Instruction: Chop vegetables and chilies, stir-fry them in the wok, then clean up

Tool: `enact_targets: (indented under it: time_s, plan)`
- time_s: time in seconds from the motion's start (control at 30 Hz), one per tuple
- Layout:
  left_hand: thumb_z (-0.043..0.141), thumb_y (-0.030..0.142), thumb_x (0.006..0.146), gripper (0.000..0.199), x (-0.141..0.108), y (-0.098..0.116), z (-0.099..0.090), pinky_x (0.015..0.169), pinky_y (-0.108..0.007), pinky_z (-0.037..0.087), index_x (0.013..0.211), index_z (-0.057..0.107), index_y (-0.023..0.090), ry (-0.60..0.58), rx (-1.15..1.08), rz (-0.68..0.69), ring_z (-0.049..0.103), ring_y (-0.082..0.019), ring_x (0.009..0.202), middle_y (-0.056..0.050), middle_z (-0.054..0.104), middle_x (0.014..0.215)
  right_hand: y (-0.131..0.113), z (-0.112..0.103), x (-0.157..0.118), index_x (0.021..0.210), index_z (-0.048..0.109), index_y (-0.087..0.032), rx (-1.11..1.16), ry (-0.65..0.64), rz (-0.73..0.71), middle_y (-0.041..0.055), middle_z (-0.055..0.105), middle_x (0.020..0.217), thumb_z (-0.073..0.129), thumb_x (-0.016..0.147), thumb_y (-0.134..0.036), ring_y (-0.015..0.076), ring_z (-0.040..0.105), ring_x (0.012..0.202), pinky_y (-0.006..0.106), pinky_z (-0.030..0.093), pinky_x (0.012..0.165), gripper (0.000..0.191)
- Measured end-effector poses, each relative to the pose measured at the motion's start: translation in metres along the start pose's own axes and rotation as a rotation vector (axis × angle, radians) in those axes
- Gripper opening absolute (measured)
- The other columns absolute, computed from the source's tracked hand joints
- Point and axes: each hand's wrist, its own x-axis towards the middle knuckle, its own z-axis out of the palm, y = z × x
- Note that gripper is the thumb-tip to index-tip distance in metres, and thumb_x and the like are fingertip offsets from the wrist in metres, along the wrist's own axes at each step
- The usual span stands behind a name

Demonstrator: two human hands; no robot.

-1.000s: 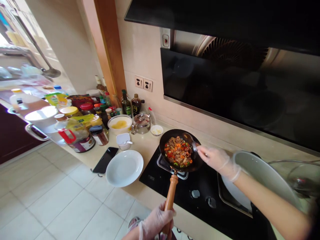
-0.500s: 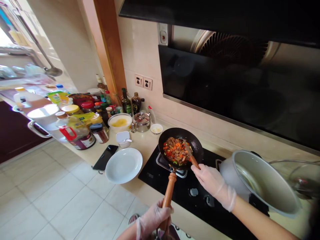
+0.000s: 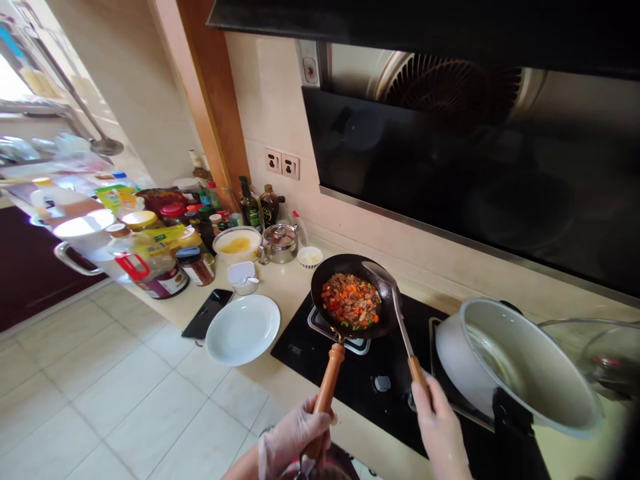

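Observation:
My left hand (image 3: 303,430), in a clear glove, is wrapped round the wooden handle of a black wok (image 3: 390,313) on the left burner. Chopped meat with orange, red and green pieces (image 3: 351,301) lies in the wok. My right hand (image 3: 440,420) grips the wooden handle of a metal spatula (image 3: 403,327). The spatula's head is at the wok's upper right rim, to the right of the food. A white plate (image 3: 243,331) lies on the counter left of the stove.
A big grey pot (image 3: 460,360) tilts on the right of the black stove (image 3: 300,360). Left are a phone (image 3: 207,313), small white tub (image 3: 243,277), striped bowl (image 3: 309,257), glass pot (image 3: 280,245), and several bottles and jars. The hood hangs above.
My right hand has moved down and right, drawing the spatula out of the food to the wok's right rim. My left hand still holds the wok handle. The view has shifted slightly.

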Motion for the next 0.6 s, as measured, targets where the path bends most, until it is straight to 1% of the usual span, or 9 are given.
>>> enact_targets:
  time_s: [0.1,0.23,0.33,0.43,0.53,0.6]
  plan:
    - [0.059,0.047,0.065,0.037,-0.002,0.002,0.001,0.036,-0.018,0.027,0.083,0.048,0.017,0.013,0.004,0.004,0.049,-0.008,0.036,0.003,0.057,0.048,0.022,0.007,-0.016,0.105,0.058,-0.020,-0.004,-0.135,0.119,0.0119,0.069,0.100,0.038,0.080,-0.063,0.0261,0.064,0.091,0.033,0.048,0.077,0.054]
    - [0.057,0.044,0.063,0.034,-0.002,0.002,0.005,0.035,-0.018,0.026,0.082,0.047,0.017,0.040,-0.016,-0.016,0.049,-0.009,0.035,0.003,0.056,0.047,0.044,0.019,-0.014,0.108,0.057,-0.019,-0.019,-0.204,0.212,0.0147,0.066,0.111,0.035,0.077,-0.068,0.0291,0.061,0.104,0.036,0.046,0.087,0.062]
    - [0.057,0.045,0.063,0.036,-0.002,0.001,0.008,0.034,-0.018,0.025,0.082,0.047,0.017,0.070,-0.012,-0.017,0.046,-0.008,0.033,0.004,0.055,0.046,0.054,0.019,-0.008,0.109,0.056,-0.019,-0.010,-0.246,0.214,0.0148,0.066,0.111,0.034,0.075,-0.070,0.0297,0.061,0.104,0.037,0.045,0.089,0.064]
    - [0.057,0.046,0.061,0.037,-0.002,0.003,0.012,0.034,-0.018,0.026,0.082,0.046,0.017,0.103,-0.005,-0.022,0.046,-0.008,0.033,0.003,0.055,0.047,0.059,0.015,-0.004,0.106,0.057,-0.020,0.007,-0.237,0.202,0.0150,0.067,0.109,0.036,0.072,-0.072,0.0302,0.061,0.103,0.036,0.045,0.087,0.066]
    - [0.058,0.046,0.061,0.037,-0.002,0.005,0.014,0.034,-0.018,0.026,0.081,0.046,0.018,0.115,-0.001,-0.040,0.046,-0.008,0.032,0.004,0.054,0.046,0.065,0.014,0.002,0.101,0.060,-0.021,0.018,-0.253,0.188,0.0131,0.069,0.103,0.038,0.070,-0.074,0.0295,0.062,0.099,0.036,0.046,0.085,0.065]
    - [0.059,0.046,0.061,0.037,-0.002,0.006,0.015,0.034,-0.018,0.029,0.081,0.046,0.018,0.114,-0.002,-0.040,0.044,-0.007,0.031,0.005,0.053,0.046,0.071,0.015,0.006,0.096,0.061,-0.022,0.037,-0.255,0.179,0.0111,0.070,0.098,0.040,0.069,-0.075,0.0282,0.064,0.096,0.035,0.047,0.084,0.063]
